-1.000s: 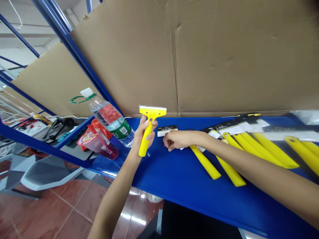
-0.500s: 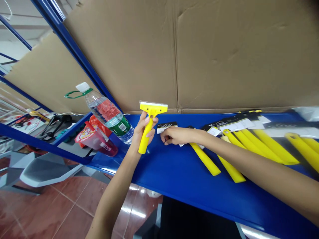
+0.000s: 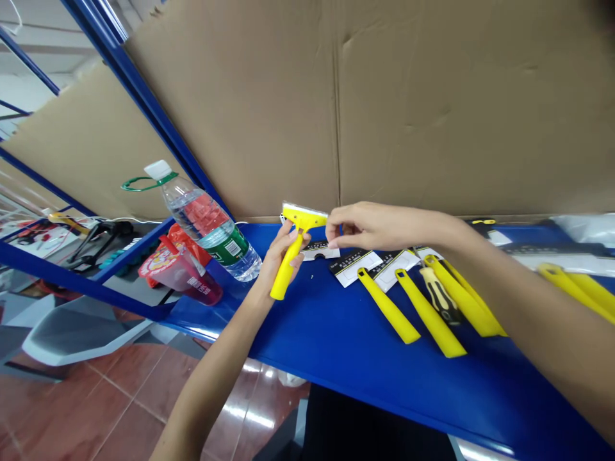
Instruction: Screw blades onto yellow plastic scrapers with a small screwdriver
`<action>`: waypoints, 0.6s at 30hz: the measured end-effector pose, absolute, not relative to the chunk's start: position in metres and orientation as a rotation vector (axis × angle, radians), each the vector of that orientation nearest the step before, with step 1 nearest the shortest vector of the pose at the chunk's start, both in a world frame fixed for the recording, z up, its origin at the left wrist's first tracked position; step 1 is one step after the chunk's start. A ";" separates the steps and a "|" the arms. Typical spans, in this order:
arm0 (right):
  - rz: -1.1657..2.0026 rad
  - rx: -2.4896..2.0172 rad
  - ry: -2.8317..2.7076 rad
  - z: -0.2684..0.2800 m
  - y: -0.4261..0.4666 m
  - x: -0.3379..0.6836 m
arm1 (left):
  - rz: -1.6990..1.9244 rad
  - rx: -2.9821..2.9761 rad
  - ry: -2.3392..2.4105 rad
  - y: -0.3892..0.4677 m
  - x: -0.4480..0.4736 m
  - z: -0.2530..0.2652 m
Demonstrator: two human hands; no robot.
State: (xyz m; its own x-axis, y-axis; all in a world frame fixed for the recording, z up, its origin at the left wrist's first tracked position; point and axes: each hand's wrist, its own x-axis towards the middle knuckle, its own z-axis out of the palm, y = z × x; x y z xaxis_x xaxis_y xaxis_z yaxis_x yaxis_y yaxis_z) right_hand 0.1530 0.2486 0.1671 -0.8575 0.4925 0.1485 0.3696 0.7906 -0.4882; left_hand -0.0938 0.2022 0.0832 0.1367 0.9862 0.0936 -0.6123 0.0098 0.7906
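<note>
My left hand [image 3: 280, 253] is closed around the neck of a yellow scraper [image 3: 287, 272], its wide head up and its handle pointing down toward me. A pale strip runs along the head's top edge. My right hand [image 3: 358, 225] is at the right end of that head, fingers curled and pinched together; whatever they hold, if anything, is too small to make out. Below it, black-and-white cards [image 3: 355, 266] lie on the blue shelf [image 3: 327, 333]. Yellow handles [image 3: 388, 307] lie on the shelf beneath my right forearm, beside a black-and-cream screwdriver handle [image 3: 438, 291].
A large water bottle [image 3: 211, 224] and a red plastic cup [image 3: 192, 275] stand left of my left hand. Cardboard [image 3: 408, 115] walls the back of the shelf. A blue rack post [image 3: 154, 96] rises at the left. More yellow handles [image 3: 576, 291] lie far right.
My right hand has risen from the card on the shelf to the scraper's head. The scraper in my left hand has shifted slightly right and tilted.
</note>
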 end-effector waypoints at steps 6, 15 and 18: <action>0.363 -0.652 -2.559 0.157 0.256 0.152 | 1.211 0.862 0.686 0.199 -0.079 0.071; 0.246 -0.714 -2.592 0.146 0.257 0.143 | 1.182 0.850 0.697 0.199 -0.075 0.069; 0.235 -0.724 -2.589 0.145 0.257 0.141 | 1.185 0.843 0.709 0.197 -0.074 0.070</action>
State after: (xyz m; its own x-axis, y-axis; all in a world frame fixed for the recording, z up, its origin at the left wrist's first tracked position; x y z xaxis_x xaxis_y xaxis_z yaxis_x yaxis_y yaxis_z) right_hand 0.1414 0.2570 0.1449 -0.7664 0.5272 0.3670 0.4525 0.8486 -0.2740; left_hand -0.0743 0.1973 0.0705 0.2369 0.9708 -0.0385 -0.4924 0.1542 0.8566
